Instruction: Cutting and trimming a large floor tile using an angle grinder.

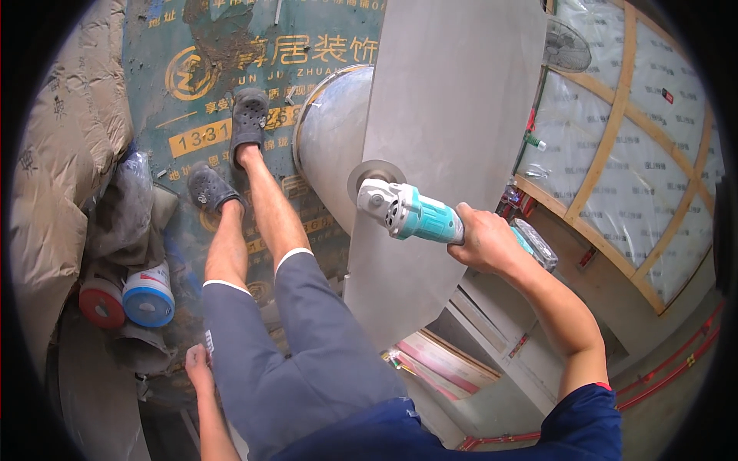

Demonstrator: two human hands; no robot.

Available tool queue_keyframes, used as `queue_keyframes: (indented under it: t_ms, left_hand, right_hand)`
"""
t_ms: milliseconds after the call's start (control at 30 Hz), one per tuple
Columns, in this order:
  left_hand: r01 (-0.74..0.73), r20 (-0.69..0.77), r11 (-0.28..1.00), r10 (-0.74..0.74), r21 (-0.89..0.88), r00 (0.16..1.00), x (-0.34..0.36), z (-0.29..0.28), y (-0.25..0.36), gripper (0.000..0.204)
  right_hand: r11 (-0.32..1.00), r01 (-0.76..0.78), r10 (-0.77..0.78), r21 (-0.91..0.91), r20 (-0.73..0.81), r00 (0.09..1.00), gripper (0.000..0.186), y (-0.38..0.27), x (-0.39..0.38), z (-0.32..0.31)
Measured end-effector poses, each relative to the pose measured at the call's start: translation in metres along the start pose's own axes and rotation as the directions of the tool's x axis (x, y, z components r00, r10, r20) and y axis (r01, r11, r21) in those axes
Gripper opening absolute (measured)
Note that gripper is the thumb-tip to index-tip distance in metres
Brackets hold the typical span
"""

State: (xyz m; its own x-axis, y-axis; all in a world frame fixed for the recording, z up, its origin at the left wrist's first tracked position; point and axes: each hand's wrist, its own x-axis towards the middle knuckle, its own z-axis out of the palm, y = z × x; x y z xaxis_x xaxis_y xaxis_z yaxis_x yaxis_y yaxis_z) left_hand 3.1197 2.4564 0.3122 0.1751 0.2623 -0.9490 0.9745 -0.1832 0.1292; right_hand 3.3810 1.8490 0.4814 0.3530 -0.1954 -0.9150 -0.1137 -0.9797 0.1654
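Note:
My right hand (484, 238) grips a teal and white cordless angle grinder (427, 215). Its round cutting disc (373, 170) is at the left part of a long grey slab (434, 107), touching or just over it; I cannot tell which. Partly hidden under the slab is a large round grey metal container (327, 138). Low on the left, beside my grey shorts, my left hand (198, 365) has its fingers curled; whether they hold anything is hidden.
My feet in grey clogs stand on green printed floor sheeting (169, 92). Left are brown paper bags (61, 192) and plastic buckets (147, 296). Right are a fan (566, 46), a wood-framed panel covered in plastic (576, 123), red pipes (669, 369) and stacked boards (446, 361).

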Motion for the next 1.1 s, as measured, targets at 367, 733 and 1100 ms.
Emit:
queue_keyframes:
  t_ms: [367, 733, 1100]
  left_hand:
    - [0.065, 0.005, 0.998, -0.065, -0.006, 0.998, -0.004, 0.012, 0.053, 0.028]
    - [0.134, 0.03, 0.991, -0.134, -0.008, 0.991, -0.007, 0.019, 0.059, 0.022]
    - [0.144, 0.05, 0.989, -0.141, -0.046, 0.989, -0.012, 0.038, 0.074, 0.023]
  right_hand:
    - [0.993, -0.076, 0.08, 0.087, -0.042, 0.996, 0.035, 0.009, 0.031, -0.064]
    - [0.999, -0.05, 0.05, 0.013, 0.003, 0.999, 0.034, 0.012, 0.045, -0.091]
    - [0.995, -0.076, 0.076, 0.068, 0.001, 0.997, 0.034, 0.02, 0.063, -0.132]
